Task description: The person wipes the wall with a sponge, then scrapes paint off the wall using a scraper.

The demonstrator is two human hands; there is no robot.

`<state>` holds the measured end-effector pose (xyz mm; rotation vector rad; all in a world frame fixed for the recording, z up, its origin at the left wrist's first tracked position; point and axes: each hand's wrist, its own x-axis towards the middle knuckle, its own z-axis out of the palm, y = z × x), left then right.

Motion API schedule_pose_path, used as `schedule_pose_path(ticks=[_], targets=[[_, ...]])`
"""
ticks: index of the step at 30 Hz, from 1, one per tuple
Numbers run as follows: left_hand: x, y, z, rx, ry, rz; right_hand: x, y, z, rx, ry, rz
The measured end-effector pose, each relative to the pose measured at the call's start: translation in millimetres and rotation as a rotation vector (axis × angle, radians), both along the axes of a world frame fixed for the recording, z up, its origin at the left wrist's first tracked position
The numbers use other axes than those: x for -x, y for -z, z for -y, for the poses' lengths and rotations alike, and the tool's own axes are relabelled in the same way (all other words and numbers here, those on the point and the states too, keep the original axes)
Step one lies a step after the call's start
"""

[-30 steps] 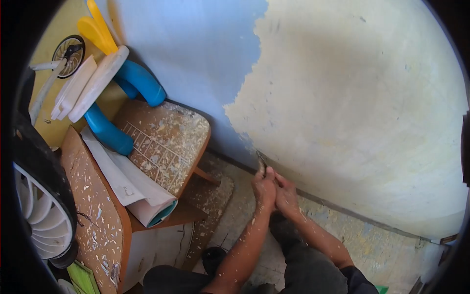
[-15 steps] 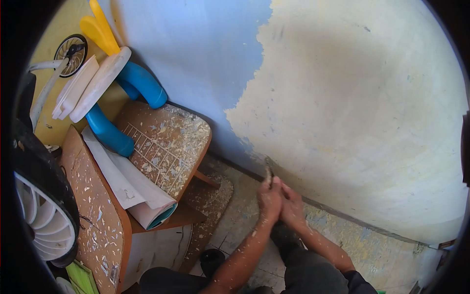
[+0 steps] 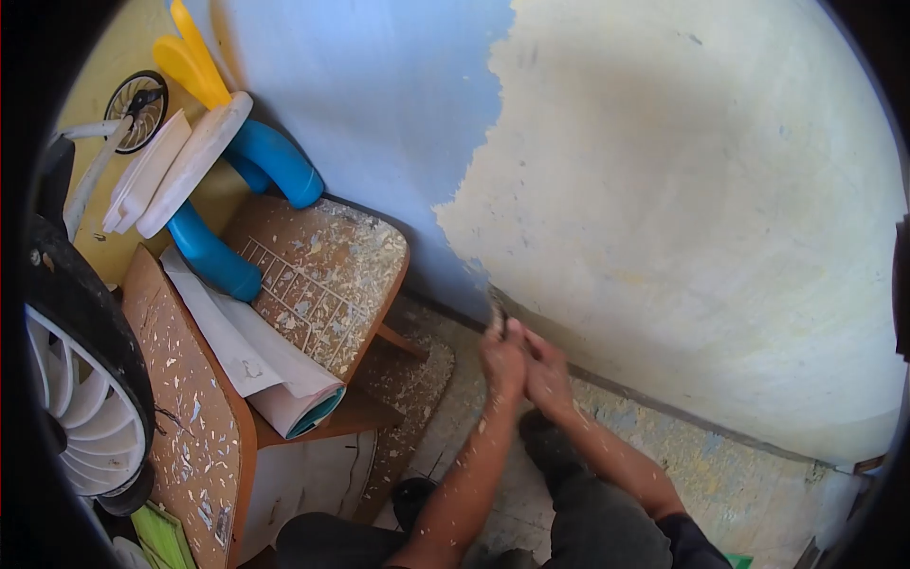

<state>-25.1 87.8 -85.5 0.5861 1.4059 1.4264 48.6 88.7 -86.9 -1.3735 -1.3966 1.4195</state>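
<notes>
My left hand (image 3: 502, 358) and my right hand (image 3: 546, 373) are together, fingers closed around the handle of a scraper (image 3: 497, 305). Most of the scraper is hidden by my fingers; a narrow pale part sticks out above them. Its tip meets the wall low down, at the ragged border between the blue paint (image 3: 379, 114) and the bare cream surface (image 3: 682, 190). Pale paint flecks cling to both forearms.
A brown wooden desk (image 3: 194, 417) at left bears paint chips, a paper roll (image 3: 256, 356) and an upturned stool with blue legs (image 3: 210, 256). A wheel (image 3: 90, 408) stands at far left. Paint scraps lie on the floor (image 3: 654, 446) along the wall.
Both hands and the scraper have moved up and to the left along the paint border. A little blue paint near the tip appears to have gone.
</notes>
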Motion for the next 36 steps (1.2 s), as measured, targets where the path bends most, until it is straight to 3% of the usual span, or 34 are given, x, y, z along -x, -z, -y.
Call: schedule_pose_path(ticks=[2, 4, 6, 8, 11, 12, 16, 18, 20, 22, 24, 26, 30, 31, 32, 34, 36], targets=[[13, 7, -9, 0.046, -0.037, 0.209, 2, 15, -2, -0.095, -0.011, 0.004], [-4, -2, 0, -0.077, -0.086, 0.2, -5, 21, 5, -0.203, -0.029, 0.007], [-20, 2, 10, 0.004, 0.057, -0.191, -23, 1, 22, -0.194, 0.073, 0.041], [-22, 6, 6, -0.047, 0.033, -0.22, -20, -16, 15, -0.127, 0.038, 0.036], [8, 3, -11, -0.064, -0.06, 0.219, 1, 5, 1, -0.057, -0.01, -0.023], [6, 3, -9, -0.065, -0.064, 0.222, 7, 12, -4, -0.073, -0.043, -0.074], [-15, 0, 4, -0.024, -0.038, -0.016, -18, 2, 10, -0.251, -0.003, 0.036], [-23, 7, 7, -0.053, 0.03, -0.151, -25, -15, 18, -0.028, 0.06, -0.122], [-1, 1, -6, 0.065, 0.021, -0.182, -3, 13, -9, -0.036, 0.023, -0.04], [20, 26, -18, 0.01, -0.073, 0.19, 6, 28, -11, -0.04, -0.019, 0.047], [16, 20, -9, -0.007, -0.079, 0.204, 8, 27, -10, -0.2, -0.052, 0.027], [0, 26, -1, 0.048, 0.017, -0.034, -8, 21, 5, -0.195, -0.014, 0.078], [-13, 30, -4, 0.031, -0.02, -0.011, -23, 14, 4, -0.001, -0.045, 0.12], [4, 65, -15, 0.117, 0.068, -0.142, -16, 19, 0, 0.009, -0.039, 0.122], [8, 61, -10, 0.127, 0.074, -0.141, -2, 29, -4, 0.003, -0.033, 0.142], [10, 42, -11, 0.123, -0.088, 0.267, 1, 32, -6, -0.021, -0.033, 0.17], [-6, 54, 0, 0.06, -0.039, 0.13, -14, 26, 6, -0.121, -0.087, 0.198]])
